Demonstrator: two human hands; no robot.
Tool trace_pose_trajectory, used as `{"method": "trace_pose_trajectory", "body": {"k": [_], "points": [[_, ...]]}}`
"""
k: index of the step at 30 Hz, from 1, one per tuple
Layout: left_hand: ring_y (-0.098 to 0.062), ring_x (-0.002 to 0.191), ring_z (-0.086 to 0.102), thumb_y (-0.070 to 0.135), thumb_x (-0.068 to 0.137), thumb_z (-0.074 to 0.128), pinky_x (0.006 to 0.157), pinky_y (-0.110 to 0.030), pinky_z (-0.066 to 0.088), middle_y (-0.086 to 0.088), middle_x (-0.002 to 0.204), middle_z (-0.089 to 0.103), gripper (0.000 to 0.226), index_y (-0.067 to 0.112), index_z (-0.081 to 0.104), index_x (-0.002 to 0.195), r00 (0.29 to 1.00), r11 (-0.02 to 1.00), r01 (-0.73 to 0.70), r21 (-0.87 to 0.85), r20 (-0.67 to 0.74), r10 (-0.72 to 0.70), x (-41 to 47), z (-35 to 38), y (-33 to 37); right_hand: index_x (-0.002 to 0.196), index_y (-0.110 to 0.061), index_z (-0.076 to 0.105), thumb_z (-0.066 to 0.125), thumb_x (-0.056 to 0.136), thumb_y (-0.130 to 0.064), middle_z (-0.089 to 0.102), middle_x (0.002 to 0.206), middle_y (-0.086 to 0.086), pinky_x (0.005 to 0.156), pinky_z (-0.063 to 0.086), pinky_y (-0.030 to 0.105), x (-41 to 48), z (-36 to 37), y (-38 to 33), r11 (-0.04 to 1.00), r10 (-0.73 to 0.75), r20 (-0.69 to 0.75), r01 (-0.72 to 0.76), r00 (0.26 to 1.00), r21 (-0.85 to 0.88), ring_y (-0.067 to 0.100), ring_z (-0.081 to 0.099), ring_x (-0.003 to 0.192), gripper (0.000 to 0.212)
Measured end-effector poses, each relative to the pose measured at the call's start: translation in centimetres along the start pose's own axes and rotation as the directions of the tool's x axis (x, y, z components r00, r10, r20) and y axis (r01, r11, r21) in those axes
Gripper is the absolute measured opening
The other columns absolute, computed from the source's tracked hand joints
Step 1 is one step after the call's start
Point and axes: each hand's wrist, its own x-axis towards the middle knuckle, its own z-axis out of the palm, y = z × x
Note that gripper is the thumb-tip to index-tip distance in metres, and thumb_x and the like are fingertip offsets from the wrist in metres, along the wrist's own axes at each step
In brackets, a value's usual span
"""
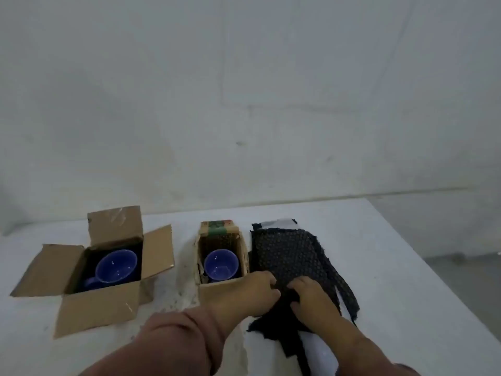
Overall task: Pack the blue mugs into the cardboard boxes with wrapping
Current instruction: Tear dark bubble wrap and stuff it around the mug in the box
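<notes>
Two blue mugs sit upright in open cardboard boxes on the white table. The larger box (65, 272) at the left holds one mug (116, 265), its handle toward the front left. The smaller box (217, 290) in the middle holds the other mug (221, 265) against black lining. Right of it lies a pile of black bubble wrap (290, 253). My left hand (257, 290) and my right hand (311, 297) both grip the near edge of this wrap, fingers curled into it, just beside the small box's front right corner.
A white sheet (322, 351) lies under the wrap near the front and shows again behind it. The table's right edge (433, 283) slants from the back toward the front right. A pale wall rises behind the table.
</notes>
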Motion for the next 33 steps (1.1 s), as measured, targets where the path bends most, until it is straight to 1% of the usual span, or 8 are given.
{"method": "trace_pose_trajectory", "body": {"k": [4, 8, 12, 16, 20, 26, 30, 33], "points": [[-0.025, 0.101, 0.061, 0.017, 0.089, 0.054, 0.084, -0.031, 0.05, -0.011, 0.107, 0.062, 0.016, 0.01, 0.058, 0.103, 0.991, 0.973, 0.133, -0.188, 0.054, -0.125, 2.0, 2.0, 0.1, 0.132, -0.016, 0.052, 0.054, 0.083, -0.014, 0.038, 0.147, 0.005, 0.101, 0.041, 0.034, 0.9, 1.4, 1.0, 0.99, -0.036, 0.025, 0.039, 0.999, -0.135, 0.024, 0.036, 0.135, 0.048], [-0.029, 0.104, 0.059, 0.019, 0.089, 0.055, 0.087, -0.033, 0.049, -0.011, 0.11, 0.058, 0.015, 0.013, 0.051, 0.102, 0.964, 0.882, 0.263, -0.391, 0.075, -0.254, 3.3, 2.7, 0.1, 0.073, -0.022, 0.076, 0.07, 0.055, -0.01, 0.075, 0.088, 0.001, 0.052, 0.055, 0.026, 1.9, 2.4, 2.1, 0.996, -0.072, -0.052, 0.069, 0.996, -0.064, 0.021, 0.071, 0.073, 0.022], [-0.024, 0.097, 0.057, 0.042, 0.09, 0.054, 0.081, -0.031, 0.049, -0.01, 0.116, 0.058, 0.058, 0.006, 0.042, 0.134, 0.93, 0.64, 0.334, -0.692, 0.132, -0.342, 4.8, 2.9, 0.6, 0.098, -0.009, 0.074, 0.043, 0.08, -0.014, 0.071, 0.102, 0.004, 0.083, 0.045, 0.018, 2.2, 1.2, 2.4, 0.984, -0.036, -0.19, 0.068, 0.981, 0.165, 0.019, 0.063, 0.094, 0.036], [-0.031, 0.102, 0.061, 0.022, 0.092, 0.06, 0.09, -0.042, 0.053, -0.013, 0.116, 0.063, 0.036, 0.003, 0.053, 0.122, 0.927, 0.322, 0.229, -0.918, 0.105, -0.36, 5.8, 1.1, 1.9, 0.094, -0.012, 0.074, 0.048, 0.076, -0.026, 0.069, 0.096, -0.005, 0.083, 0.034, 0.0, 0.9, -1.7, 0.8, 0.943, -0.097, -0.286, 0.18, 0.953, 0.279, 0.003, 0.056, 0.09, 0.035], [-0.034, 0.095, 0.063, -0.001, 0.09, 0.054, 0.088, -0.045, 0.055, -0.016, 0.101, 0.066, 0.019, 0.003, 0.059, 0.108, 0.93, 0.458, 0.113, -0.882, -0.068, -0.361, 5.2, -1.6, 2.8, 0.086, -0.013, 0.076, 0.052, 0.071, -0.04, 0.066, 0.101, -0.016, 0.088, 0.036, 0.0, 0.4, -4.0, -0.2, 0.811, -0.107, -0.27, 0.241, 0.957, 0.533, -0.008, 0.055, 0.098, 0.04], [-0.035, 0.099, 0.065, -0.003, 0.093, 0.048, 0.09, -0.045, 0.052, -0.019, 0.106, 0.067, 0.02, 0.005, 0.061, 0.105, 0.963, 0.373, -0.061, -0.926, -0.153, -0.224, 0.5, -6.6, 1.6, 0.088, -0.015, 0.059, 0.06, 0.087, -0.025, 0.06, 0.099, 0.001, 0.079, 0.043, 0.031, 3.0, -7.3, -4.1, 0.53, 0.281, 0.022, -0.174, 0.959, 0.83, 0.018, 0.056, 0.094, 0.01], [-0.031, 0.099, 0.064, 0.0, 0.093, 0.049, 0.084, -0.04, 0.053, -0.016, 0.109, 0.067, 0.027, 0.003, 0.058, 0.118, 0.943, 0.401, -0.128, -0.907, -0.236, -0.233, -2.8, -9.5, -1.3, 0.083, -0.014, 0.048, 0.055, 0.085, -0.001, 0.054, 0.102, 0.01, 0.077, 0.042, 0.035, 4.0, -7.6, -8.8, 0.141, 0.167, 0.253, -0.277, 0.953, 0.95, 0.024, 0.052, 0.092, 0.015], [-0.023, 0.094, 0.061, 0.008, 0.091, 0.058, 0.085, -0.039, 0.053, -0.005, 0.1, 0.061, 0.041, 0.011, 0.047, 0.131, 0.875, 0.557, -0.135, -0.819, -0.362, -0.32, -4.3, -11.7, -4.7, 0.089, -0.015, 0.056, 0.051, 0.084, 0.011, 0.057, 0.107, 0.007, 0.071, 0.046, 0.03, 4.2, -7.7, -12.1, 0.099, 0.121, 0.153, -0.165, 0.981, 0.981, 0.021, 0.056, 0.092, 0.027]]}}
